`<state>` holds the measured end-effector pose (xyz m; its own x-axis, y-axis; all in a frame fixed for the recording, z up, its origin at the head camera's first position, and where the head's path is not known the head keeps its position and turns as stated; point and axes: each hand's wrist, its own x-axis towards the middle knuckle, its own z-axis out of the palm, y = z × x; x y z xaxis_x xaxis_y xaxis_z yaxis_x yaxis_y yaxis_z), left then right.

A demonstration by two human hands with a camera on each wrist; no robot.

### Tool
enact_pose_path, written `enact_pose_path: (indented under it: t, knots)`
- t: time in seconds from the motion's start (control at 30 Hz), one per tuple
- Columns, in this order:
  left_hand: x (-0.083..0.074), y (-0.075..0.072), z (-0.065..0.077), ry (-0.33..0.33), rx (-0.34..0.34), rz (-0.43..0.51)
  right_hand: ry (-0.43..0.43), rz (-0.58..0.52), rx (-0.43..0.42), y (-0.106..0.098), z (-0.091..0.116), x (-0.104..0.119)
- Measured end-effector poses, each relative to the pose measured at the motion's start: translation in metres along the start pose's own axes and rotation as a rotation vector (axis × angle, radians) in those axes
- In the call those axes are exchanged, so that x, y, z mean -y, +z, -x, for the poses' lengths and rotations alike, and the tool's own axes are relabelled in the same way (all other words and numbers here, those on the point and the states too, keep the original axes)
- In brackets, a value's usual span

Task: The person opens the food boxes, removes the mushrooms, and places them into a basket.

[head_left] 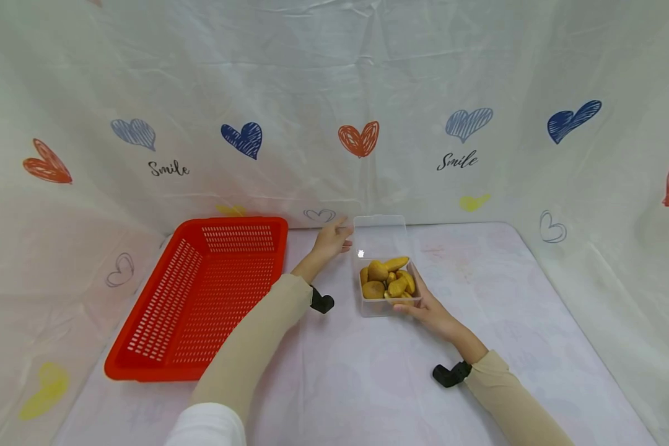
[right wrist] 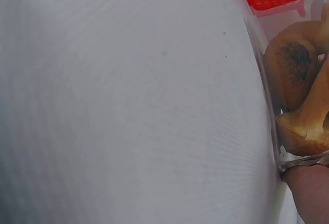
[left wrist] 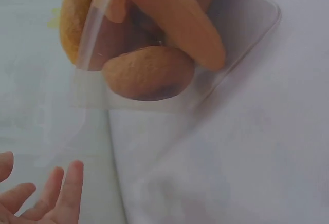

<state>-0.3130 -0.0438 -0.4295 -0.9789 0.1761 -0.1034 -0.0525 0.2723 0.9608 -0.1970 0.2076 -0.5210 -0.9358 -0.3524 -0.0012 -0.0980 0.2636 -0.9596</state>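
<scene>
Right hand [head_left: 430,313] grips a clear box [head_left: 376,308] near the far edge of the table [head_left: 357,378], fingers partly hidden. Left hand [head_left: 329,241] spreads empty.

Soft, even light puts glare on the clear lid [head_left: 381,237].

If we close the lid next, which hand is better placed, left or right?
Left, I'd say. The left hand holds nothing and is close beside the open lid. The right hand holds the box near its front right corner, so it could probably steady it meanwhile.
</scene>
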Motion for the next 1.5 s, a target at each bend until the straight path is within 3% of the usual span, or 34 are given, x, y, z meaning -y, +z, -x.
enact_pose_path:
  t: [0.17, 0.27, 0.4, 0.57, 0.77, 1.0, 1.37, 1.5]
  knots:
    - [-0.009, -0.006, 0.003, 0.096, -0.027, -0.043, -0.013, -0.016, -0.005, 0.000, -0.001, 0.001]
    - [-0.014, -0.007, 0.007, 0.177, 0.000, -0.093, -0.013, -0.025, -0.003, 0.000, -0.001, 0.001]
    - [-0.019, -0.004, 0.014, 0.286, 0.114, -0.171, -0.013, -0.035, 0.003, 0.000, -0.001, 0.000]
    - [-0.020, 0.007, 0.021, 0.361, 0.280, -0.245, -0.017, -0.033, 0.002, 0.000, -0.001, 0.000]
    - [-0.019, 0.021, 0.026, 0.413, 0.391, -0.382, -0.026, -0.054, 0.011, 0.001, -0.001, -0.001]
    - [-0.012, 0.032, 0.027, 0.428, 0.493, -0.493, -0.034, -0.078, 0.026, 0.000, 0.000, -0.002]
    - [-0.005, 0.035, 0.027, 0.513, 0.537, -0.623, -0.032, -0.063, 0.019, 0.000, 0.000, -0.001]
    - [-0.004, 0.036, 0.028, 0.513, 0.531, -0.661, -0.036, -0.073, 0.020, 0.000, -0.001, -0.002]
